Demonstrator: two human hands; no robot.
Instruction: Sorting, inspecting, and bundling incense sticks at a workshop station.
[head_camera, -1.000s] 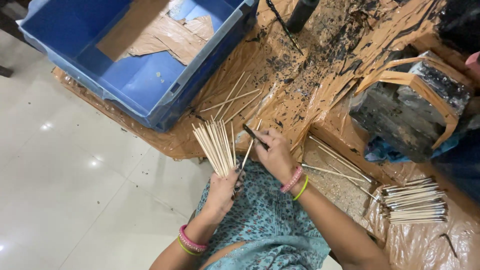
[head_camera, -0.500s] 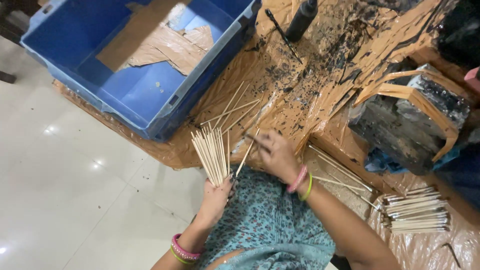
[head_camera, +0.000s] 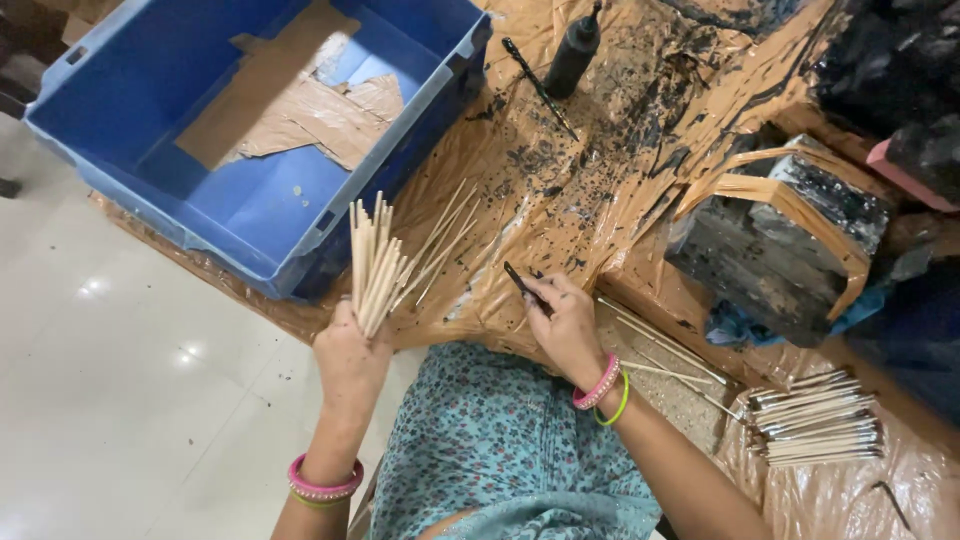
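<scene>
Left hand (head_camera: 350, 358), lower centre-left of frame: clenched around the base of a bundle of thin sticks (head_camera: 374, 262), which fans upward and ends just beside the near rim of the blue crate (head_camera: 262, 262). Right hand (head_camera: 562, 322), centre: fingers pinched on a short dark stick (head_camera: 524, 285), tip pointing to the upper left. Both wrists carry bangles.

A few loose sticks (head_camera: 452, 232) lie on the brown plastic sheet (head_camera: 560, 190) between the two hands. Sheet is crumpled and flecked black toward upper centre, where a black bottle (head_camera: 573, 50) stands. Dark taped block (head_camera: 780, 240) at right. Stack of finished sticks (head_camera: 818, 428) at lower right, well apart from the hands. White floor (head_camera: 120, 400) fills the lower left, open up to the sheet's edge.
</scene>
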